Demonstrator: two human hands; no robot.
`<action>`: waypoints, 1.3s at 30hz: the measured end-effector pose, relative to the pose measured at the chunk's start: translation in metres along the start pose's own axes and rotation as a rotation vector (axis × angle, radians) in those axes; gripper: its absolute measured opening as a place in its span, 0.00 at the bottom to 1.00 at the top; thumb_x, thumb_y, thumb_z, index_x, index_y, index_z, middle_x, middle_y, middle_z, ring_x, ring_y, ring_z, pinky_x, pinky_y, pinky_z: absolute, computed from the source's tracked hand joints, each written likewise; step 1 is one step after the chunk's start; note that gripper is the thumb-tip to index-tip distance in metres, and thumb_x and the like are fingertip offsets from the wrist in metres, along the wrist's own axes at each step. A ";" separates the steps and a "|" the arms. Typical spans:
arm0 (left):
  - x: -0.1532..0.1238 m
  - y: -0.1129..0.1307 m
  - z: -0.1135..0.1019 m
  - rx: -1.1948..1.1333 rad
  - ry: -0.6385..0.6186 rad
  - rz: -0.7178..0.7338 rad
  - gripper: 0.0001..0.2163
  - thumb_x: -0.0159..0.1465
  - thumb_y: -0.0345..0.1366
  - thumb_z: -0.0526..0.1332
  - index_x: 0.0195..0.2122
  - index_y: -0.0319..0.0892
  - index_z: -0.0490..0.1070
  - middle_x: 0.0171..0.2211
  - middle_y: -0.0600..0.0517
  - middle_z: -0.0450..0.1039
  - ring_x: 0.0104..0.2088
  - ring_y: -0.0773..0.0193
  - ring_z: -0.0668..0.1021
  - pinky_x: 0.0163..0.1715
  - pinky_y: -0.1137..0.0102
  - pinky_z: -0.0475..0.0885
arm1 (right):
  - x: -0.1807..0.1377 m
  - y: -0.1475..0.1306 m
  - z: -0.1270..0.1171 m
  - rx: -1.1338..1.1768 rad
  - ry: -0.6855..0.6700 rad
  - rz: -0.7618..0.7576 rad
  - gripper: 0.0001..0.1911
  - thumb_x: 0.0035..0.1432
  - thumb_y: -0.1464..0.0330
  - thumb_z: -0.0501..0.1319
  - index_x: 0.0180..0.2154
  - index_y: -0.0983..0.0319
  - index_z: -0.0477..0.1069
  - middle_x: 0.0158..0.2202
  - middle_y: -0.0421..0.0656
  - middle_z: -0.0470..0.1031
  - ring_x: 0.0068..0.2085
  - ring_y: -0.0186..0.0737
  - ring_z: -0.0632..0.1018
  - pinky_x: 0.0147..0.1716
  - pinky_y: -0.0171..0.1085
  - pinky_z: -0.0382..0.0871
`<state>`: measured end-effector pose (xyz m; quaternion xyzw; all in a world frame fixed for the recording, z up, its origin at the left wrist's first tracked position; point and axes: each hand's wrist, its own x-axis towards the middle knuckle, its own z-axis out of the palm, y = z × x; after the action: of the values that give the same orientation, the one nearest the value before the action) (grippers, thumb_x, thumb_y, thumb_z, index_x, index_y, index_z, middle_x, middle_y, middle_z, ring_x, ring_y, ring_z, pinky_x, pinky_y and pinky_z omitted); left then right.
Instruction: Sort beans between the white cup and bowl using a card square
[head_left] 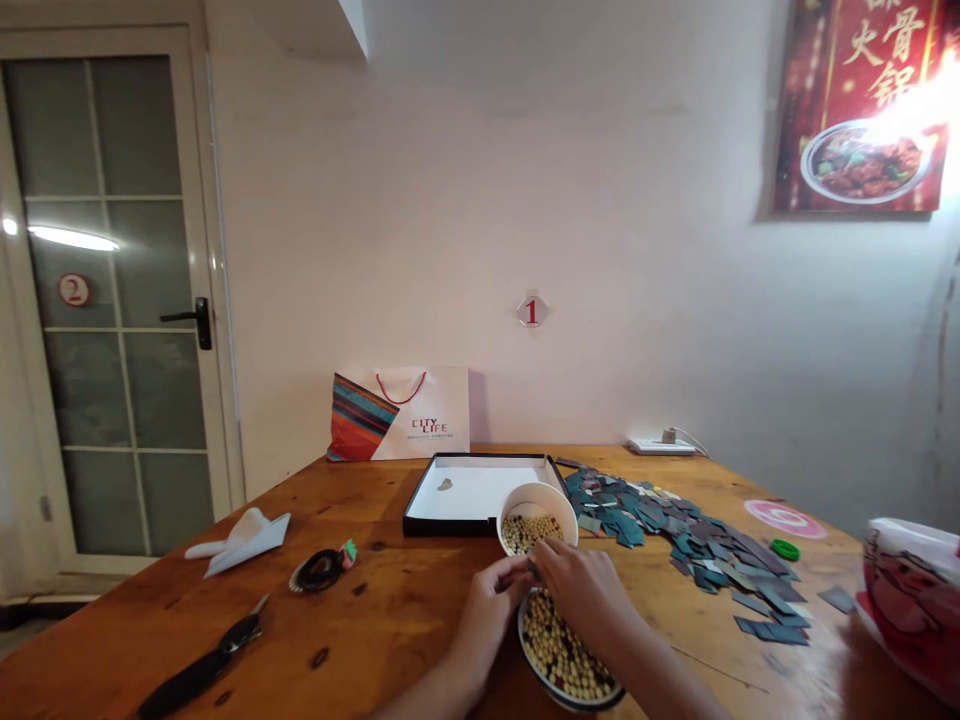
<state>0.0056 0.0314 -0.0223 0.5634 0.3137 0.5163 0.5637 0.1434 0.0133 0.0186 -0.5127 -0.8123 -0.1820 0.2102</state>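
Bean-filled bowl [576,704] sat beneath left hand [495,595] and right hand [579,575], presumably for reach; fingers bunched together, anything pinched indiscernible.

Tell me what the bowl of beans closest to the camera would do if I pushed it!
The near bowl would probably feel heavy for its size, because lots of beans are piled inside. A hard bump might spill some, since its top is open. Spilled ones would likely roll, because they look round.

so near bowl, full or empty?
Not empty: pale and dark beans cover the visible inside of the near bowl. Right forearm overlaps one side; cannot tell exact depth.
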 end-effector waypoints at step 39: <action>-0.003 0.008 0.005 -0.012 0.044 0.007 0.19 0.49 0.39 0.63 0.42 0.39 0.72 0.41 0.46 0.75 0.43 0.53 0.73 0.46 0.64 0.64 | 0.001 0.000 -0.004 0.003 -0.028 -0.057 0.03 0.56 0.72 0.53 0.32 0.58 0.64 0.30 0.37 0.71 0.29 0.33 0.73 0.21 0.30 0.51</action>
<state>0.0076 0.0263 -0.0143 0.5497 0.3209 0.5323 0.5582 0.1434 0.0126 0.0224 -0.4917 -0.8296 -0.1796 0.1943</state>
